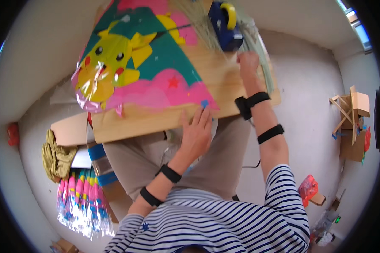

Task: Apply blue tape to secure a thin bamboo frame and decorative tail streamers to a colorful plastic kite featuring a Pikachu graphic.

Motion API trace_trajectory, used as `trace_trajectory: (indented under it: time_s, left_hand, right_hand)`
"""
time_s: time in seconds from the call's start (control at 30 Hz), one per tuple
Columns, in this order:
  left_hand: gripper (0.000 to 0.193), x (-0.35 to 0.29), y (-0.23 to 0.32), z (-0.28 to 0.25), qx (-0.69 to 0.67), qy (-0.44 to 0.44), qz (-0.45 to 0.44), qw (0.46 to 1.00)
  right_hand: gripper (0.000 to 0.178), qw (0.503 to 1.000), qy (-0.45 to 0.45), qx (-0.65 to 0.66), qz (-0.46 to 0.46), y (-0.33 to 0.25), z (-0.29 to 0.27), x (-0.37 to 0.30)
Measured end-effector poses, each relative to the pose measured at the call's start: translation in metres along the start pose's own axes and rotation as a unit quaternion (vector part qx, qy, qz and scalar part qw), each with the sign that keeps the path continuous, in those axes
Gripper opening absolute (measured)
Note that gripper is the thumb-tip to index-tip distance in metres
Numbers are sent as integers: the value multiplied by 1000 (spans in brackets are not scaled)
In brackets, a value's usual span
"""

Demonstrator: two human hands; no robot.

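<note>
A triangular kite in green and pink, with a large yellow cartoon figure on its left side, lies on a wooden board. My left hand is at the board's near edge, its fingers stretched out flat. Their tips touch a small blue patch by the kite's near right corner. Farther right, my right hand is closed just in front of a dark blue tape dispenser with a yellow roll. Whatever its fingers pinch is too small to make out.
Thin pale rods run along the board's right side. At the lower left, clear bags of pink and blue pieces lie near an olive cloth. Cardboard and a red bag are on the right.
</note>
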State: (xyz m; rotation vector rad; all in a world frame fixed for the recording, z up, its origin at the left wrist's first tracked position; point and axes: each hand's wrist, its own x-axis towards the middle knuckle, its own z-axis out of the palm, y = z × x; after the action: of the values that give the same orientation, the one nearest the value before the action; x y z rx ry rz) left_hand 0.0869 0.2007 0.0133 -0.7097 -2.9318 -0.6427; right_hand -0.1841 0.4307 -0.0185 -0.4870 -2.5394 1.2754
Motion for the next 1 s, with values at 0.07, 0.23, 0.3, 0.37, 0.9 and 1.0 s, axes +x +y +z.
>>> trace_trajectory:
  time_s: [0.07,0.23,0.3,0.37,0.9,1.0]
  left_hand:
    - [73,-5,-2,1,-2,5,-15,1000]
    - [72,-1,-1,5,-19,23,-8,1000]
    - [72,-1,-2,3,-20,25,-7,999]
    - [72,-1,-3,5,-17,35,-4,999]
    - [70,-1,-4,5,-22,25,-10,999]
    - [70,-1,-3,7,-20,30,-14,999]
  right_hand:
    - [11,982,-130,100,-93,-49,-30,-40]
    - [6,878,-352,-12,-323,-104,-36,-79]
    - [8,800,-377,-86,-459,-109,-30,-100]
    - [6,762,-408,-167,-473,-106,-19,-112]
    - [8,576,-482,-351,-560,-124,5,-135]
    - [8,568,-488,-366,-552,-123,7,-136]
